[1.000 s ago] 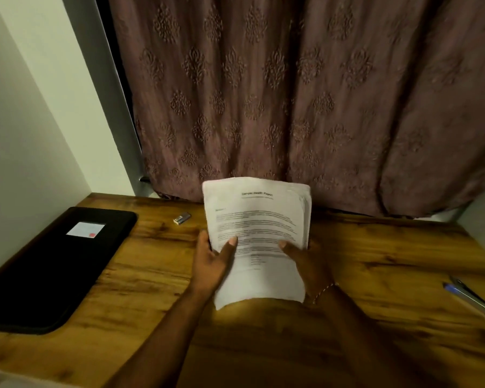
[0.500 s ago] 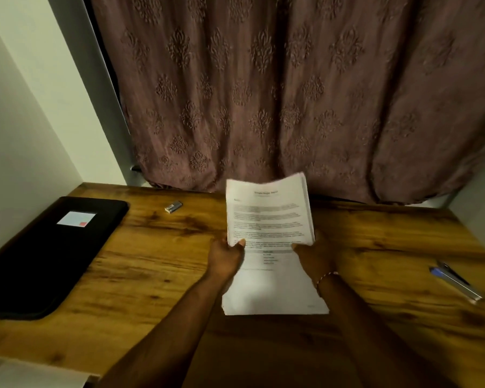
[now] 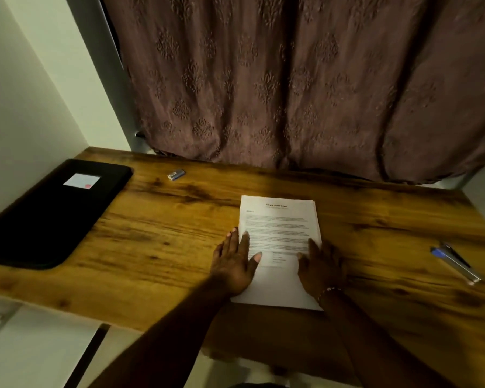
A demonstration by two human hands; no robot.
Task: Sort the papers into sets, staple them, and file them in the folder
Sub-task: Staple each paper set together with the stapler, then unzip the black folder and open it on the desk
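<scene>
Left hand [image 3: 234,263] fingers flat on paper stack [image 3: 280,228] (lying on table [image 3: 165,239]), right hand [image 3: 318,266] likewise

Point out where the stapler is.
In the head view, the stapler lies on the right side of the table, apart from the paper stack to its left.

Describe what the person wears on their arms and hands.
No sleeves or gloves are in view on either arm. The left hand shows no ring or watch. The right hand has a thin, pale beaded bracelet around its wrist.
</scene>
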